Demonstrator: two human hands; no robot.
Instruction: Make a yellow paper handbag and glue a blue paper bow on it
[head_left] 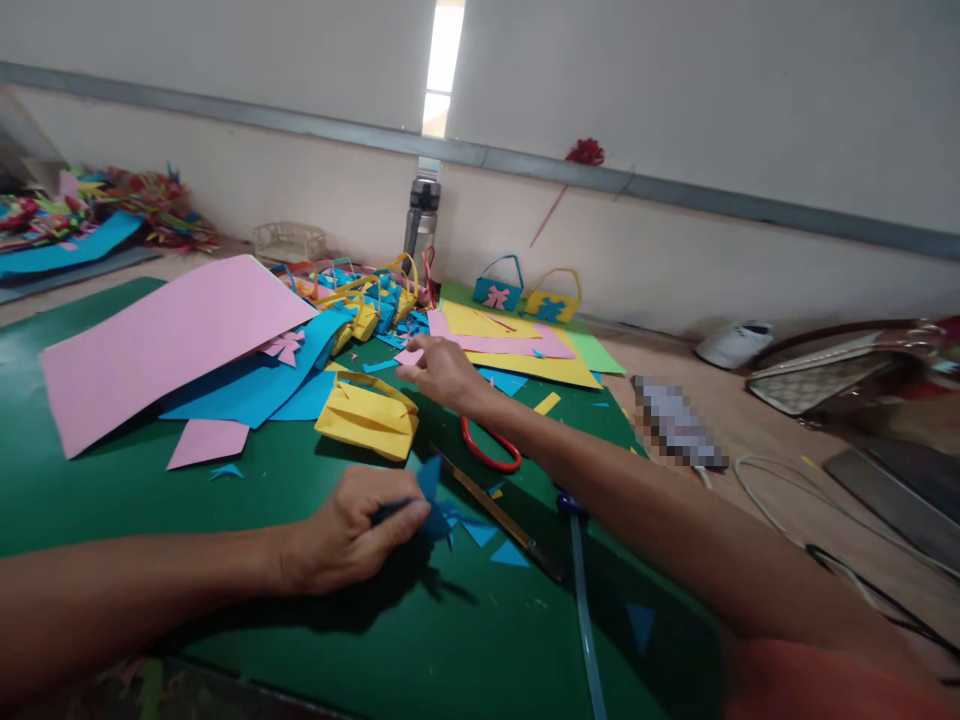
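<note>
My left hand (360, 530) is closed on a blue paper cutout (435, 505), its pointed ends sticking out past the thumb. My right hand (442, 372) stretches forward over the green mat, fingertips apart, beside small blue and pink paper scraps (405, 357). Between the hands sits a folded yellow paper bag (367, 418) with a strip handle. Red-handled scissors (491, 450) lie beneath my right forearm, partly hidden. Near them is a brown, pencil-like stick (487, 500). A glue stick (579, 590), clear with a blue end, rests closer to me.
Large pink (172, 340) and blue sheets (247, 390) lie at left. Several small paper bags (375, 300) are heaped behind, near a bottle (421, 220). Two finished-looking bags (499, 290) stand by the wall. At right are a blurred-out object (679, 420), cables and a handbag (832, 370).
</note>
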